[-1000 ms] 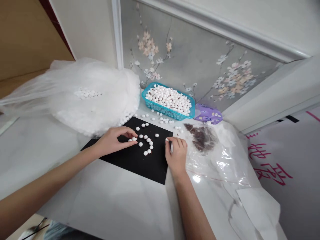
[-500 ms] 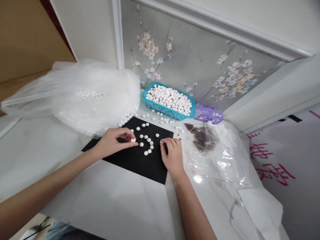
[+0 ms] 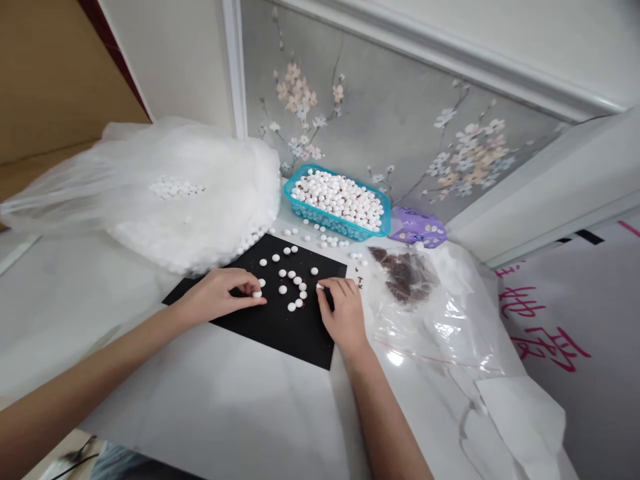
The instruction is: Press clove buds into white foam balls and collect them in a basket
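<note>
A plastic bag of white pieces (image 3: pixel 195 213) is heaped at the left of the marble counter (image 3: pixel 190 393). A small white round piece (image 3: pixel 257 294) is pinched between thumb and fingers of the left hand (image 3: pixel 215 297), over a black sheet (image 3: pixel 280 337) on which more pieces are laid, some in a curve. A second piece (image 3: pixel 319 287) is gripped by the right hand (image 3: pixel 345 313) at the sheet's right side. Behind, a teal basket (image 3: pixel 335 230) is filled with pieces, and a clear zip bag (image 3: pixel 430 327) of dark brown bits lies at the right.
</note>
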A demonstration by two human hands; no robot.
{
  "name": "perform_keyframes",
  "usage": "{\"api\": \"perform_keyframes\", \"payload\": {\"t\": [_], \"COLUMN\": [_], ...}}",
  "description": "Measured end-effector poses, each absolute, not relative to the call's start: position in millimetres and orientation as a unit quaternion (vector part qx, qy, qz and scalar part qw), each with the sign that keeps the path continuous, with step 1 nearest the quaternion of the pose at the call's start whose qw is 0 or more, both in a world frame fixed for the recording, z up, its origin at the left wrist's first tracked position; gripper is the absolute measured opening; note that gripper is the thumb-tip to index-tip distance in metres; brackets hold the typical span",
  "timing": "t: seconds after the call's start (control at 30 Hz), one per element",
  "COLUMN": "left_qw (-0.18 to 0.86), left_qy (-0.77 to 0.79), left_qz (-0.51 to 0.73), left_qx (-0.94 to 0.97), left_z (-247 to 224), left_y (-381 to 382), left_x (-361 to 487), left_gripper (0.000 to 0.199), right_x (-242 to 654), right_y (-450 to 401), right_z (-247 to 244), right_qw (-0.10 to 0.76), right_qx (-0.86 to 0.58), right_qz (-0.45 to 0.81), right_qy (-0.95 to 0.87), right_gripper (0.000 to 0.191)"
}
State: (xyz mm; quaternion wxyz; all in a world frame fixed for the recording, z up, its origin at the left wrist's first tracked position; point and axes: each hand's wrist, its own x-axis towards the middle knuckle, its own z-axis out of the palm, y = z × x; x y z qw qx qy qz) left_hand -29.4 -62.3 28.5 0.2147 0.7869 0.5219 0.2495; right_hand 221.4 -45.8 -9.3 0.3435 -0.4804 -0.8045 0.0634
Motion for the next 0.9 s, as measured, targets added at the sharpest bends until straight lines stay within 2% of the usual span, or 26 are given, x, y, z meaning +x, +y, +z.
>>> {"api": "perform_keyframes", "payload": {"t": [0.13, 0.27, 0.47, 0.67, 0.9], "left_qw": [0.141, 0.11, 0.1, 0.093, 0.09], "left_qy": [0.509, 0.502, 0.488, 0.459, 0.449], "left_qz": [0.212, 0.211, 0.239, 0.201, 0.193], "left_qx": [0.822, 0.832, 0.833, 0.861, 0.868], "left_z": [22, 16, 16, 15, 11], "left_y": [-62, -58, -59, -53, -46], "left_x": [-39, -44, -37, -18, -8], "left_gripper": [0.023, 0.021, 0.023, 0.032, 0.02], "right_x": [221, 220, 220, 221, 221], "right_y": [-46, -46, -46, -45, -43], "right_z": [-9, -9, -8, -7, -9], "right_qw": [0.351, 0.354, 0.338, 0.325, 0.327], "right_qx": [-0.483, -0.493, -0.486, -0.487, -0.486], "right_qz": [0.087, 0.109, 0.117, 0.123, 0.12], "right_qy": [-0.797, -0.787, -0.798, -0.801, -0.801], "right_gripper": [0.022, 0.029, 0.026, 0.026, 0.024]}}
